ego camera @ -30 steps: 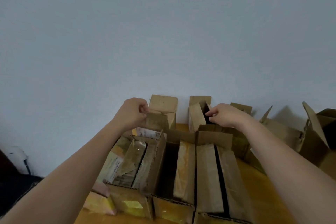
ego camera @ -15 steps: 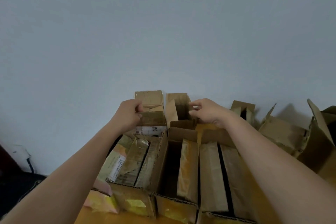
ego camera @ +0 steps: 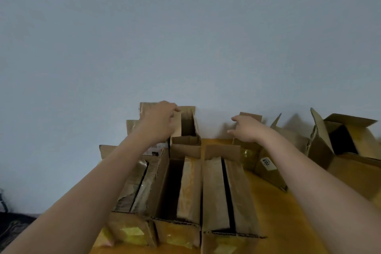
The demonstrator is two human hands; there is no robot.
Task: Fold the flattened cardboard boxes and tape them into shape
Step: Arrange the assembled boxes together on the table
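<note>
The left hand (ego camera: 159,121) is gripping the upper flap edge of a small open cardboard box (ego camera: 188,125) standing against the wall (ego camera: 185,37) at the far end of the wooden table (ego camera: 274,208). The right hand (ego camera: 246,130) is hovering to that box's right, fingers loosely spread, holding nothing. Three long boxes (ego camera: 224,194) are lying side by side between the forearms.

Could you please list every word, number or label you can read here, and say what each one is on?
"203": on a white sticker on the side of a cardboard box below the right forearm.
A white printed label on the box below the left hand: too blurred to read.
</note>
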